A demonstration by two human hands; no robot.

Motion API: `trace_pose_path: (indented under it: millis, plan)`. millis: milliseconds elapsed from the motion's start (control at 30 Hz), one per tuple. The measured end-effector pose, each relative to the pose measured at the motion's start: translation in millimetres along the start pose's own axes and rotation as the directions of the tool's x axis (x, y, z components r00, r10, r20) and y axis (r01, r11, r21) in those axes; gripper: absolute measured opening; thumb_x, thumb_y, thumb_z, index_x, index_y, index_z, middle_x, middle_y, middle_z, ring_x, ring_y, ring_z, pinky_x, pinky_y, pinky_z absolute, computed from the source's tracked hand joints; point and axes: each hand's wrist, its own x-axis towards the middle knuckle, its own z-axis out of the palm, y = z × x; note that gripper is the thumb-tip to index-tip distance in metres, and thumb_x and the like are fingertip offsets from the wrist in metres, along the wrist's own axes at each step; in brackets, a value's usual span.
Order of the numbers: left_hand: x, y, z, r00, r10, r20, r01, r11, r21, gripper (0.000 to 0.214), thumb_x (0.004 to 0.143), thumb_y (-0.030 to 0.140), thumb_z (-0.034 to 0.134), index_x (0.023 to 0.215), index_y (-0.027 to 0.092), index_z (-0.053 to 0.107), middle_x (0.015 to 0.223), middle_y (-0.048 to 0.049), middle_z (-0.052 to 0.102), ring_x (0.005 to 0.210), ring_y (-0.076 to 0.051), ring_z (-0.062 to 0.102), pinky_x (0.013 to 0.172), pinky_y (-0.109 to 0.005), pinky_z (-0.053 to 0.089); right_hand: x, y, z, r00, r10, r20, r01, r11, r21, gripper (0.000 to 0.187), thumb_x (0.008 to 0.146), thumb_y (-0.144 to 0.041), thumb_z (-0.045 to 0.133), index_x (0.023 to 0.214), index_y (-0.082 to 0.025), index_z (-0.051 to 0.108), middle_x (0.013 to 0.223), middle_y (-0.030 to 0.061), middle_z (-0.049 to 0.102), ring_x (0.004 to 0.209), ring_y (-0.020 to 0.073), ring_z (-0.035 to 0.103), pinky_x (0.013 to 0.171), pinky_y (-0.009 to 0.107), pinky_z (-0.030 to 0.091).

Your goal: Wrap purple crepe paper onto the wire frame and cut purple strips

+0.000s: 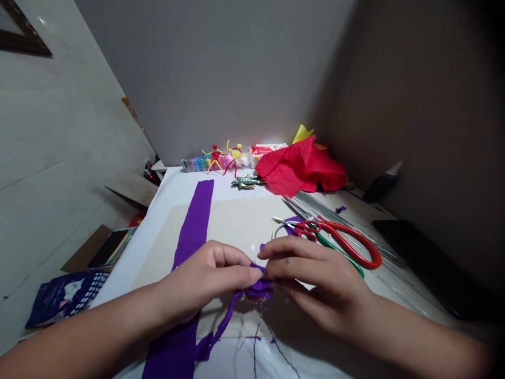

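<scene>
A small twisted-wire figure, partly wrapped in purple crepe paper (259, 287), is between my hands, its thin wire legs (261, 329) hanging down. My left hand (219, 275) pinches the purple paper between thumb and forefinger. From the other side, the fingertips of my right hand (311, 271) close on the same wrapped piece. A narrow purple tail (226, 321) trails down to the left of it. Under my left forearm runs a wide purple crepe paper strip (193, 226), flat on a beige board (236, 213). My fingers hide part of the figure.
Right of centre lie red-handled scissors (351, 242), a smaller red-handled pair (307, 229) and several grey wires (327, 205). A dark phone-like slab (426, 263) is at the right. Behind are red paper (300, 166) and two small wire figures (215, 156). A wall closes the back.
</scene>
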Motion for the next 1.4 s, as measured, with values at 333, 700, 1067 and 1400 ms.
trace_pose_path:
  millis: [333,700,1067,1400]
  plan:
    - [0,4,-0.8,0.999,-0.004,-0.043,0.012,0.983,0.183,0.015,0.074,0.024,0.06,0.068,0.012,0.065,0.058,0.0024,0.051,0.057,-0.009,0.042,0.056,-0.021,0.033,2,-7,-5,0.992,0.051,0.114,-0.063,0.992,0.105,0.017,0.083,-0.016,0.057,0.098,-0.019,0.064,0.111,0.0086,0.055,0.09,0.013,0.058,0.082,0.024,0.047]
    - [-2,11,10.9,0.994,0.063,-0.087,-0.019,0.9,0.436,0.016,0.073,0.021,0.054,0.065,0.011,0.064,0.057,0.0012,0.052,0.055,-0.009,0.043,0.052,-0.02,0.034,16,-7,2,0.798,0.564,0.214,-0.596,0.682,0.424,0.01,0.075,-0.018,0.064,0.083,-0.016,0.057,0.075,0.0014,0.06,0.071,0.0114,0.055,0.068,0.023,0.046]
    - [7,2,-3.6,0.996,-0.016,0.091,0.006,0.993,0.116,0.021,0.064,0.012,0.053,0.076,0.01,0.07,0.062,-0.003,0.063,0.058,-0.012,0.052,0.059,-0.024,0.04,13,-6,5,0.744,0.617,0.256,-0.655,0.598,0.462,0.009,0.073,-0.01,0.058,0.081,-0.014,0.059,0.07,-0.0001,0.055,0.064,0.0091,0.047,0.06,0.023,0.04]
    - [9,-3,-7.1,0.998,0.001,0.07,-0.007,0.996,0.083,0.012,0.068,0.019,0.061,0.073,0.012,0.07,0.061,-0.0025,0.064,0.057,-0.011,0.053,0.059,-0.023,0.041,7,6,7,0.731,0.606,0.313,-0.611,0.378,0.696,0.012,0.076,-0.013,0.062,0.085,-0.015,0.054,0.077,-0.0008,0.054,0.065,0.0069,0.046,0.059,0.021,0.036]
